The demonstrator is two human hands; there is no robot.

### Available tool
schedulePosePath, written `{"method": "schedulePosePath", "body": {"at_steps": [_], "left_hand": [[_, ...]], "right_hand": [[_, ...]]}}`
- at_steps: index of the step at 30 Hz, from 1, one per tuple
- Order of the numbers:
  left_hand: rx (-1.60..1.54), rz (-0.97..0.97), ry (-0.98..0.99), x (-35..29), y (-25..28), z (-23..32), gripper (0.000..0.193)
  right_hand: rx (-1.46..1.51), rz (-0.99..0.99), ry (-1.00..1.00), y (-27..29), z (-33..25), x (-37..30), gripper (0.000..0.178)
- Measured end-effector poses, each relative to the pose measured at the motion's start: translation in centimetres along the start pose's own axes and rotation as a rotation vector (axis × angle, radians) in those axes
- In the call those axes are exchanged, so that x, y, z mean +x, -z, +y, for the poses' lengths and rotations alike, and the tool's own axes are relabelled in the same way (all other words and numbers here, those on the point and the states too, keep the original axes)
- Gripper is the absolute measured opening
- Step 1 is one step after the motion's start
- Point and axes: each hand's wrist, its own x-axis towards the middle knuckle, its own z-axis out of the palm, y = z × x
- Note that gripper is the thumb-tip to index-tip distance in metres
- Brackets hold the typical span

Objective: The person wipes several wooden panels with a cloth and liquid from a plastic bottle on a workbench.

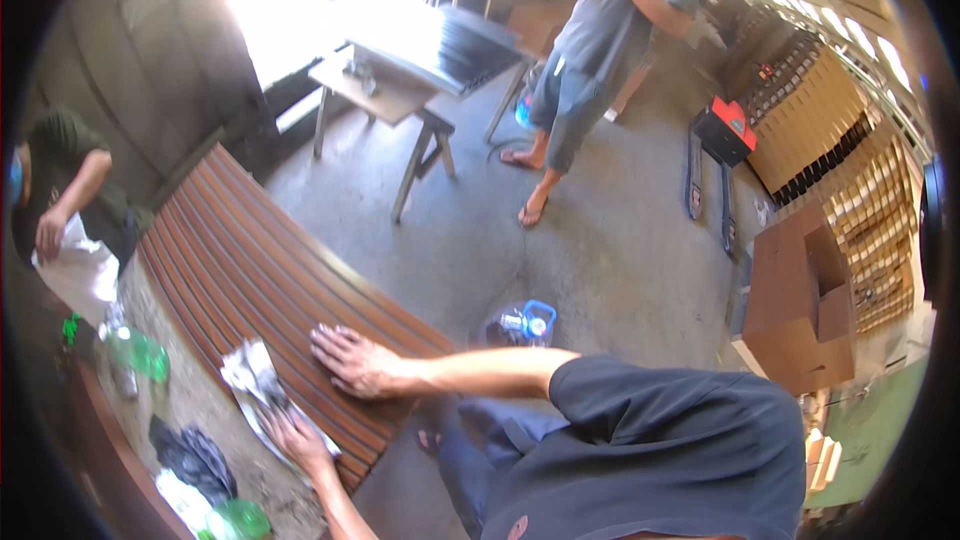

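A long brown slatted panel (290, 270) with parallel grooves stretches from the far left towards me. On its near left edge lies a crumpled white rag (252, 372) with dark smudges. My left hand (298, 437) is pressed onto this rag, its fingers holding it against the slats; part of the rag is hidden beneath the hand. Farther along the slats, my right hand (355, 362) lies flat and open, fingers spread, holding nothing. The fingertips look whitish.
A person (600, 70) stands beyond the panel near a low trestle table (385, 90). At left, another person (75, 180) holds a white sheet. Green bottles (140, 352) and a black bag (195, 460) lie left. A blue-handled jug (530, 322), pallet jack (712, 165) and brown cabinet (795, 305) stand right.
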Motion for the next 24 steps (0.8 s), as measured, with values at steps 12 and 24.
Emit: {"method": "schedulePosePath", "body": {"at_steps": [12,24], "left_hand": [[0.384,0.119,0.259,7.4,-1.5,-0.6,0.03],[0.407,0.061,-0.018,-1.8,1.5,0.5,0.038]], "right_hand": [[0.044,-0.155,-0.065,1.5,0.5,0.3,0.064],[0.062,-0.25,-0.102,2.3,-0.2,0.5,0.066]]}}
